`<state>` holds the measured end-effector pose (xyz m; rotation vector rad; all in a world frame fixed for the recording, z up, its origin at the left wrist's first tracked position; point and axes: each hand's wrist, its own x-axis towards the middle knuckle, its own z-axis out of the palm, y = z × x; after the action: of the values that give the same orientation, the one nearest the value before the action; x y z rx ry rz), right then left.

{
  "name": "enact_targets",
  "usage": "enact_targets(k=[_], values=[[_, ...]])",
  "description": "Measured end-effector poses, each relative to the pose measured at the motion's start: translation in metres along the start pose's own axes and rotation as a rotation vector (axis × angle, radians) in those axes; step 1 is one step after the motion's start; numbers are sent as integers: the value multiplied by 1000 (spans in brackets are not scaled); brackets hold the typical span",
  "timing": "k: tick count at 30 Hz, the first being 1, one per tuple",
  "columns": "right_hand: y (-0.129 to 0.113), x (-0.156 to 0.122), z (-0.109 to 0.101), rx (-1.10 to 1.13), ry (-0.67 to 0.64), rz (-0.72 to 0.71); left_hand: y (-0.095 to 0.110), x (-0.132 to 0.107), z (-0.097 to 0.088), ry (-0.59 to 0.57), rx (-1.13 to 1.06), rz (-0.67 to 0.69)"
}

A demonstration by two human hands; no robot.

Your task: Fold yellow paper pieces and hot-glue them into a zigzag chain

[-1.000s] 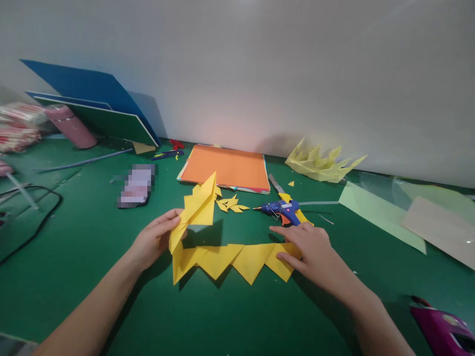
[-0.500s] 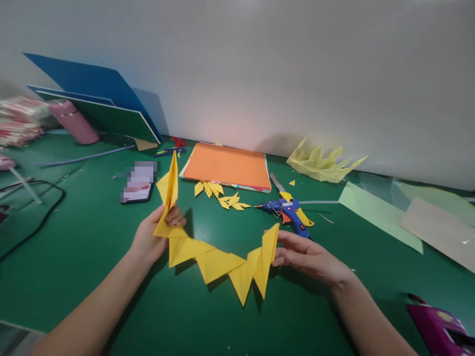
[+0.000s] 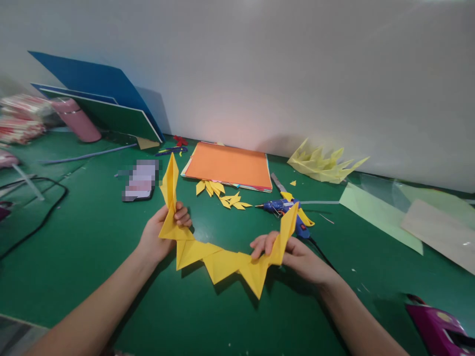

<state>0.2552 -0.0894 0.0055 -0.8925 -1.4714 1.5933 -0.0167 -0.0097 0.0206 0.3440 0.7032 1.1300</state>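
Note:
A yellow folded-paper garland (image 3: pixel 222 264), made of overlapping pointed pieces, curves between my two hands above the green table. My left hand (image 3: pixel 159 235) is closed round its left end, where one long piece points straight up. At the other end my right hand (image 3: pixel 297 254) grips the paper, fingers in front and the thumb side behind, with a piece tilting up and to the right. Just beyond that hand lies a blue glue gun (image 3: pixel 276 205), partly covered by the paper tip. Small yellow paper leaf shapes (image 3: pixel 233 200) lie past the garland's middle.
Behind are a stack of coloured paper (image 3: pixel 230 165), a pale yellow paper crown (image 3: pixel 322 163) and a utility knife (image 3: pixel 305 216). To the left lie a phone (image 3: pixel 141 180), a pink bottle (image 3: pixel 77 121) and a black cable (image 3: pixel 55 207). Green paper (image 3: pixel 378 215) and a magenta object (image 3: pixel 438 326) are right.
My right hand has shifted its grip, its fingers now over the front of the garland. That end has swung up and right. My left hand has moved slightly right.

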Motion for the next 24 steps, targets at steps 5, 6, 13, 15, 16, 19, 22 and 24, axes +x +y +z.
enact_targets(k=[5,6,13,15,16,19,22,24], values=[[1,-4,-5,129,131,-21,-2,3,-7,-190,266,13],[1,-4,-6,104,139,-9,-3,2,-8,-213,358,6],[0,1,-8,-217,270,52,-2,-5,3,-243,1140,68],[0,3,-7,-287,269,50,-2,-4,5,-256,1308,146],[1,4,-7,-335,262,46,-2,-3,5,-268,1379,179],[0,5,-4,-514,213,28,-2,1,1,-306,1507,220],[0,5,-2,-675,185,23,-2,2,-4,-319,1492,215],[0,5,-1,-730,181,10,-3,2,-6,-322,1470,216]])
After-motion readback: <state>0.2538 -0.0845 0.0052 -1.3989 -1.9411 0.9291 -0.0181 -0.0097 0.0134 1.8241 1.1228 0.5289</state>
